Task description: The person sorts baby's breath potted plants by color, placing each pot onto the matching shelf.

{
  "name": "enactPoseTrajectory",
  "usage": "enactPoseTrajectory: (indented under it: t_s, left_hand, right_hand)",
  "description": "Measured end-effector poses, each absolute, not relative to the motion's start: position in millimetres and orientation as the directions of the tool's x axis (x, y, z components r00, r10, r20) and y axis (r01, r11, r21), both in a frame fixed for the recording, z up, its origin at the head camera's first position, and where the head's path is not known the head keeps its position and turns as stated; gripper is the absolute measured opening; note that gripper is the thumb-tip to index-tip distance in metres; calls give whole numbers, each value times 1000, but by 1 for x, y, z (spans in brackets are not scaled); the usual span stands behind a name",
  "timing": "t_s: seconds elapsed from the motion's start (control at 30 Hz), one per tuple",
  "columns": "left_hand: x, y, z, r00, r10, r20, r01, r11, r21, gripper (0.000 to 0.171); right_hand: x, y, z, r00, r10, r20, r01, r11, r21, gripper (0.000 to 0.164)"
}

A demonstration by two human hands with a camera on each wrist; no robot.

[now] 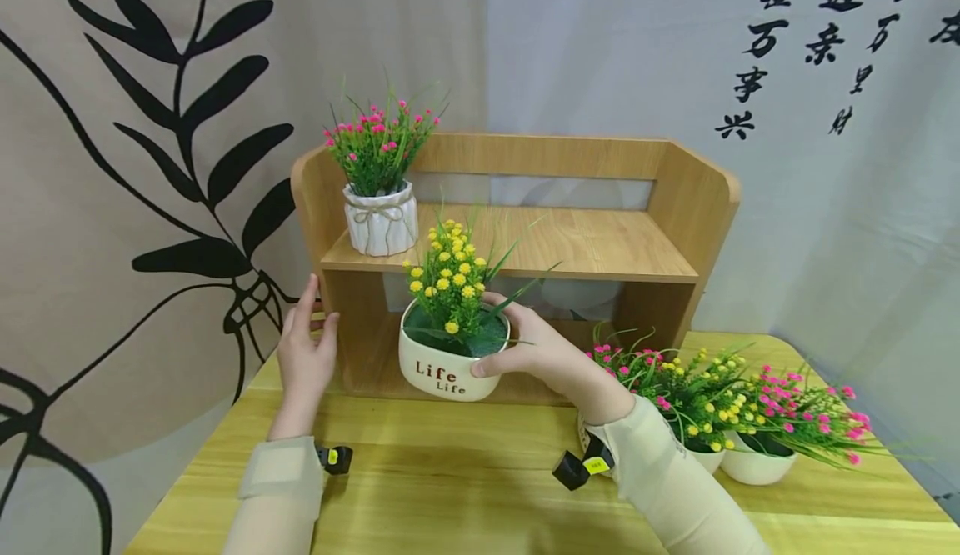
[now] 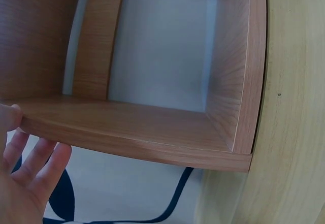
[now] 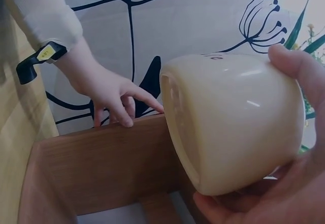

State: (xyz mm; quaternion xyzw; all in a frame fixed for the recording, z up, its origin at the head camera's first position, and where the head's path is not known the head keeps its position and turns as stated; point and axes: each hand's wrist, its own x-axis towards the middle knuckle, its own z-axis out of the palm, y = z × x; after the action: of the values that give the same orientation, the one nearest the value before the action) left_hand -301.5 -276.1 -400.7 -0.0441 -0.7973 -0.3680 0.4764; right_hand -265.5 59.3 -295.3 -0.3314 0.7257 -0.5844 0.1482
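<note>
My right hand (image 1: 528, 342) grips a white oval flowerpot (image 1: 450, 372) lettered "Life", thumb on its front and fingers behind its rim. Yellow artificial flowers (image 1: 450, 267) and green blades rise from it. It is held up in front of the wooden desk shelf (image 1: 555, 238); its smooth underside faces the right wrist view. My left hand (image 1: 307, 351) touches the front edge of the shelf's left side panel (image 2: 127, 142), fingers fairly straight along the outer face and thumb at the edge. On the upper board's left end stands a ribbed white pot (image 1: 381, 222) with pink flowers.
Several more potted plants stand on the table's right: pink flowers (image 1: 810, 413) in a white pot (image 1: 757, 463), yellow flowers (image 1: 708, 397) beside it, others partly behind my right sleeve (image 1: 667, 472). Patterned curtains (image 1: 600, 55) hang behind the shelf. The wooden table (image 1: 450, 472) supports everything.
</note>
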Motion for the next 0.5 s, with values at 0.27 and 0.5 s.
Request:
enactPoseTrajectory:
  t_s: [0.27,0.5]
  left_hand:
    - [-300,-276,-400,-560,-293,775,420,706,570,70]
    - [-300,-276,-401,-559,-295,775,419,706,571,70]
  right_hand:
    - [-272,52,-309,-761,-641,103,-236,124,-964,98]
    - [-274,45,-323,-720,-683,125,-215,48,-976,95]
